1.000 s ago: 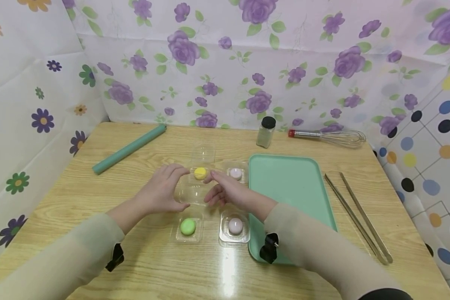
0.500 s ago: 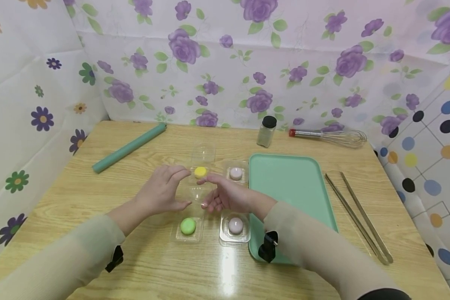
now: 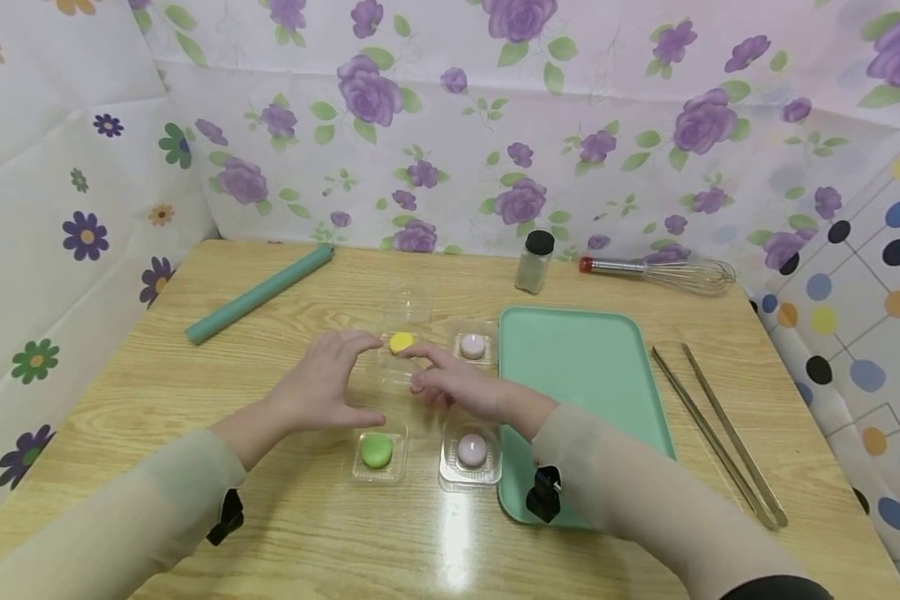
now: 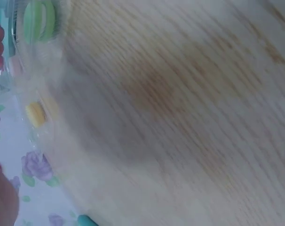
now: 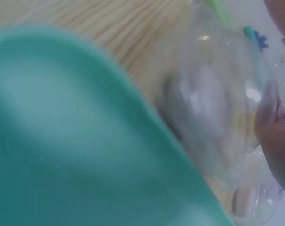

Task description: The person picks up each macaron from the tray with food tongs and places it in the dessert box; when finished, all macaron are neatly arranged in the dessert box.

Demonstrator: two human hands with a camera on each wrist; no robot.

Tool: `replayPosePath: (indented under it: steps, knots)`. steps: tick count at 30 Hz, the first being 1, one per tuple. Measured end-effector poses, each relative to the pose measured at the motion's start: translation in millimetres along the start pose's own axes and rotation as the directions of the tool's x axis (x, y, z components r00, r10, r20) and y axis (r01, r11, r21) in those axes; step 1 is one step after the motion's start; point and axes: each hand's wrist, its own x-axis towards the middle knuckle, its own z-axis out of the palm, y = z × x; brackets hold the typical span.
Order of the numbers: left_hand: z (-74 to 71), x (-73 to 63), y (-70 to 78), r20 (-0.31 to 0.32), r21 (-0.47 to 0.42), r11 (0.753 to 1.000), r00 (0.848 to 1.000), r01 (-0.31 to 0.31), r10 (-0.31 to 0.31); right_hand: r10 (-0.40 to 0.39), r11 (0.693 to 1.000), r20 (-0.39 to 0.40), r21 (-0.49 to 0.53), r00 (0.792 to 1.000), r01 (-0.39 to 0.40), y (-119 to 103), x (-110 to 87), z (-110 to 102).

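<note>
A yellow macaron [image 3: 401, 342] sits in a clear plastic box between my hands. Its clear lid [image 3: 397, 379] stands tilted in front, near the right fingertips. My left hand [image 3: 318, 379] is at the box's left side, thumb and fingers spread wide. My right hand [image 3: 461, 385] reaches over the right side, forefinger overlapping the yellow macaron and the other fingers bent by the lid. Nearer me, a green macaron [image 3: 377, 451] and a lilac macaron [image 3: 472, 451] lie in clear boxes. Another lilac macaron [image 3: 472, 346] is behind my right hand.
A green tray [image 3: 570, 350] lies right of the boxes, partly under my right forearm. Metal tongs [image 3: 720, 433] lie beyond it. At the back are a black-capped jar [image 3: 535, 262], a whisk [image 3: 660, 273] and a green roll [image 3: 261, 295].
My right hand's lower fingers have moved up and away from me. The clear lid in front has swung up toward the yellow macaron. My left hand has stayed nearly still.
</note>
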Motion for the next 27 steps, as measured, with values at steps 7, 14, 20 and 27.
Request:
replayPosePath:
  steps: [7, 14, 20, 27]
  knots:
    - [-2.8, 2.4, -2.5, 0.234, -0.293, 0.926, 0.957, 0.239, -0.173, -0.137, 0.960, 0.016, -0.246, 0.991, 0.136, 5.2, -2.4, -1.4]
    - [-4.8, 2.5, -3.6, 0.331, -0.396, 0.867, 0.928, 0.302, -0.172, -0.164, 0.931, 0.009, -0.328, 0.986, 0.158, 7.3, -2.8, -1.6]
    - [-5.8, 2.5, -2.8, 0.332, -0.387, 0.872, 0.927, 0.301, -0.173, -0.185, 0.905, 0.003, -0.389, 0.983, 0.171, 8.3, -3.4, -2.9]
    - [-8.1, -4.5, -1.5, 0.362, -0.358, 0.879, 0.915, 0.313, -0.179, -0.146, 0.893, -0.017, -0.433, 0.989, 0.125, 5.9, -4.3, 5.5]
